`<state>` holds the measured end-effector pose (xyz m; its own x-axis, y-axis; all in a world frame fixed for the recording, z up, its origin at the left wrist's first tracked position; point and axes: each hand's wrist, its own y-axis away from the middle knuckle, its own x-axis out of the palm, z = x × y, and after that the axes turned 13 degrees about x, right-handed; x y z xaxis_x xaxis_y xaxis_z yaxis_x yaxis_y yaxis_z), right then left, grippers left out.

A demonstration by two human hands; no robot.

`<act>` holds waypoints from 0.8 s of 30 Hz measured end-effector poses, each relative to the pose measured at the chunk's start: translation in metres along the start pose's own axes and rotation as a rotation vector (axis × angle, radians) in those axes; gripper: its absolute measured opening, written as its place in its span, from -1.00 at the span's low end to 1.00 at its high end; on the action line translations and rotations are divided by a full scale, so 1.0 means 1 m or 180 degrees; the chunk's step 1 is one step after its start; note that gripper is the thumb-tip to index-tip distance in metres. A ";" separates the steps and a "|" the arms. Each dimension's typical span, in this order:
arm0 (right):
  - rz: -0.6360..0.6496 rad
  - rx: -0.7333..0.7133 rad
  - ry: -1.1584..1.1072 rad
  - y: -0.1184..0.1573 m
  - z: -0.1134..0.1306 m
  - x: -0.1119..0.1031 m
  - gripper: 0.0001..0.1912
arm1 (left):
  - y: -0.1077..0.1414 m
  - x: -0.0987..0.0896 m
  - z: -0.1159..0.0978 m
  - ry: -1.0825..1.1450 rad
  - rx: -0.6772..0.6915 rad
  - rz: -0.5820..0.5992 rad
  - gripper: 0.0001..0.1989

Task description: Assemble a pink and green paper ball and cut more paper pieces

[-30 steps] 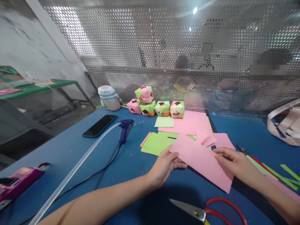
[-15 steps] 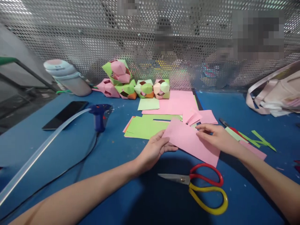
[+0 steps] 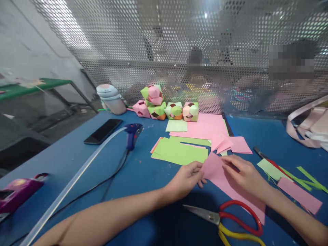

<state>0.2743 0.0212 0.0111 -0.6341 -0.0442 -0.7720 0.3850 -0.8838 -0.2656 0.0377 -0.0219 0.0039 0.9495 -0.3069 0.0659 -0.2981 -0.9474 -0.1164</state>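
A sheet of pink paper [image 3: 237, 193] is tilted above the blue table, lying between my two hands. My left hand [image 3: 185, 181] pinches its left corner between thumb and fingers. At the upper edge, the fingers and thumb of my right hand [image 3: 244, 176] are closed on the paper. Just below the sheet lie scissors [image 3: 202, 212] with one red and one yellow handle, their blades pointing left. Folded pink paper pieces [image 3: 220, 142] rest beyond my right hand.
Green paper sheets [image 3: 180, 152] lie left of centre. Folded paper ornaments [image 3: 153, 95] are stacked by the perforated metal screen [image 3: 164, 77]. A blue glue gun [image 3: 131, 138] trails a cord beside a phone [image 3: 102, 131]. Paper scraps [image 3: 298, 194] lie at right, near a bag [image 3: 314, 128].
The view has shifted left and up, so the table things appear lower and farther right. Both hands stay on the pink sheet. A purple object has come into view at left.
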 end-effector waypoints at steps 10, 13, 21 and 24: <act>-0.0416 -0.0492 0.0250 0.003 -0.004 0.011 -0.73 | 0.001 0.006 0.007 -0.0201 -0.0183 -0.0054 -0.84; -0.0391 -0.0276 0.0372 0.003 -0.007 0.012 -0.70 | -0.001 0.004 0.011 0.0170 -0.0132 -0.0279 -0.76; -0.0161 0.0101 0.0024 -0.007 -0.022 -0.003 -0.73 | -0.005 -0.010 0.007 0.0224 0.0129 -0.0667 -0.61; -0.0039 0.0295 -0.0016 -0.012 -0.031 -0.022 -0.72 | -0.006 -0.013 0.004 0.0055 0.0103 -0.0715 -0.60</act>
<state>0.3044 0.0471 0.0137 -0.6418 -0.0352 -0.7661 0.3137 -0.9236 -0.2204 0.0278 -0.0120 -0.0002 0.9897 -0.0903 0.1106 -0.0759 -0.9888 -0.1287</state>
